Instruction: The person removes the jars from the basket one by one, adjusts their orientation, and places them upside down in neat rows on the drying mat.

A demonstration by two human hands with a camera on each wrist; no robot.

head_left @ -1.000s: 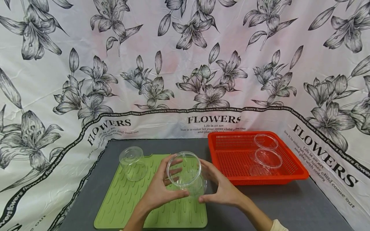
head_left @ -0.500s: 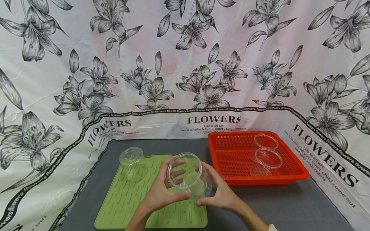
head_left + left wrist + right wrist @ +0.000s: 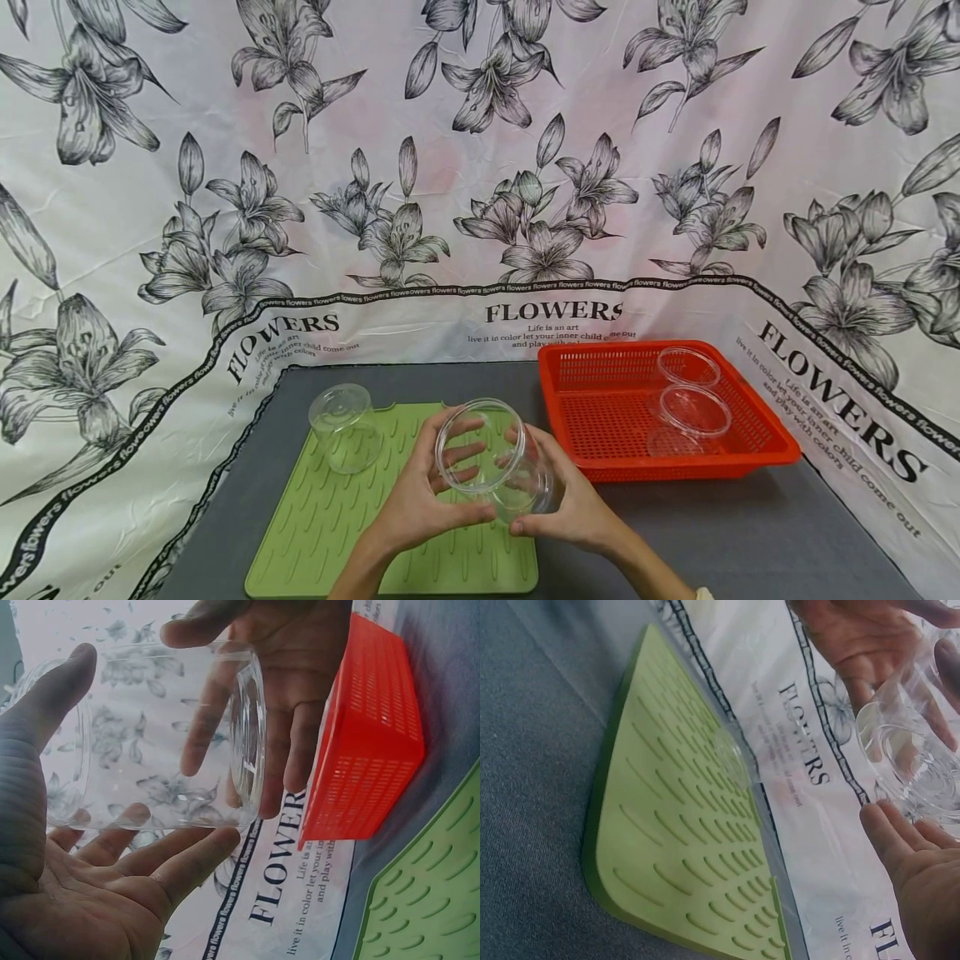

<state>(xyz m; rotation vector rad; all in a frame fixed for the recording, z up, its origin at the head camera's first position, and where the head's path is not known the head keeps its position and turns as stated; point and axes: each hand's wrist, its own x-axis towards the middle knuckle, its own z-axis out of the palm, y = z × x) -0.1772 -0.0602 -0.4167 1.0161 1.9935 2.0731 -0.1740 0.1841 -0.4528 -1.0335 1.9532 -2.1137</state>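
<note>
Between both hands, over the green ridged mat [image 3: 330, 533], a clear plastic cup [image 3: 519, 490] is held tilted, its wide rim facing up and toward me. My left hand [image 3: 417, 504] grips it near the rim; in the left wrist view the thumb lies along one side of the cup [image 3: 165, 735] and the fingers along the other. The right hand [image 3: 568, 504] holds the base end, its thumb low and fingers behind the wall. The right wrist view shows the cup's round base [image 3: 919, 761] between the two hands.
Another clear cup [image 3: 347, 433] stands upside down on the mat's far left corner. To the right, a red perforated basket [image 3: 667, 472] holds two clear cups, one nearer [image 3: 696, 412] and one behind [image 3: 688, 367]. A flower-printed cloth [image 3: 555, 208] hangs behind the grey table [image 3: 712, 525].
The held cup has turned slightly, its base end swinging a little to the right. Both hands keep hold of it and shift only slightly.
</note>
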